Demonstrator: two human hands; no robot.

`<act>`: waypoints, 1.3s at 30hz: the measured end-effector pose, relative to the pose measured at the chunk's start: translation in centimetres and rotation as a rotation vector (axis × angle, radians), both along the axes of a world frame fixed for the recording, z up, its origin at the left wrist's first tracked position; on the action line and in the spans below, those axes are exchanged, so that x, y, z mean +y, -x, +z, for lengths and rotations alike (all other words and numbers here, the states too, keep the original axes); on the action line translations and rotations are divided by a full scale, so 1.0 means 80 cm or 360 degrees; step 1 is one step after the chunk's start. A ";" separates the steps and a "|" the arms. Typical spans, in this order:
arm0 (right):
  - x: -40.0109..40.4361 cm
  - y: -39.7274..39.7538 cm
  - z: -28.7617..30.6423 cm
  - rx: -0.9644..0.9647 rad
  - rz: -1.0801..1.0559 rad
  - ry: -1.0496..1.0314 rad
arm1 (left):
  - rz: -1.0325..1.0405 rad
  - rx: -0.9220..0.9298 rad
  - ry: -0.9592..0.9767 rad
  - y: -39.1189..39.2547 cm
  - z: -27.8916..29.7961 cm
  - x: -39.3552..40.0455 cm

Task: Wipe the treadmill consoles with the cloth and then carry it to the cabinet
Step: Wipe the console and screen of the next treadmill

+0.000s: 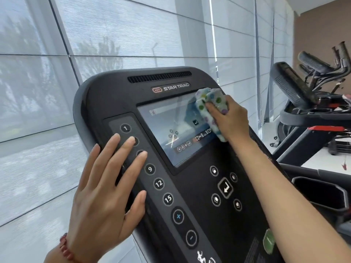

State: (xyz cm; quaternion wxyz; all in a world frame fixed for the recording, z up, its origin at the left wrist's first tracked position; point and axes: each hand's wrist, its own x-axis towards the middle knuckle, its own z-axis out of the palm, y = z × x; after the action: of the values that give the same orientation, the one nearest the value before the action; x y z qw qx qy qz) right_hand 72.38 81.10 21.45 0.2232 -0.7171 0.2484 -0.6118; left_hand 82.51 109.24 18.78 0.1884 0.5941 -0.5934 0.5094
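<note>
A black treadmill console (191,194) fills the middle of the view, tilted, with a glossy screen (171,126) and a column of numbered buttons on its left. My right hand (230,120) grips a white cloth with coloured dots (209,102) and presses it against the screen's upper right corner. My left hand (106,188) lies flat with fingers spread on the console's left edge, fingertips over the numbered buttons. A red bead bracelet circles the left wrist.
A second treadmill console (292,86) and its handrail stand to the right, with exercise bike handlebars (326,63) behind. Large windows with translucent blinds (114,35) run along the left and back. A dark cup holder (319,194) sits at the right of this treadmill.
</note>
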 end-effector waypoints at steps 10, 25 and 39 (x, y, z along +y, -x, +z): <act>-0.016 0.000 0.004 0.0055 -0.0093 -0.0268 | -0.0005 -0.0022 0.0026 -0.001 -0.002 0.000; 0.173 0.006 -0.004 -0.0036 0.0469 0.0054 | 0.0003 0.0096 0.0175 -0.008 -0.002 0.010; 0.210 -0.083 0.093 0.0022 0.0309 0.0410 | 0.0065 0.0185 0.0339 -0.029 -0.005 0.023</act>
State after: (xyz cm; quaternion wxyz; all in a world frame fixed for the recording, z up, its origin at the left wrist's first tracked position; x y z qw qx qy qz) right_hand 79.05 97.92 28.88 0.1857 -0.7646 0.0989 -0.6092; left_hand 84.81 111.10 18.41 0.2740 0.6112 -0.5117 0.5381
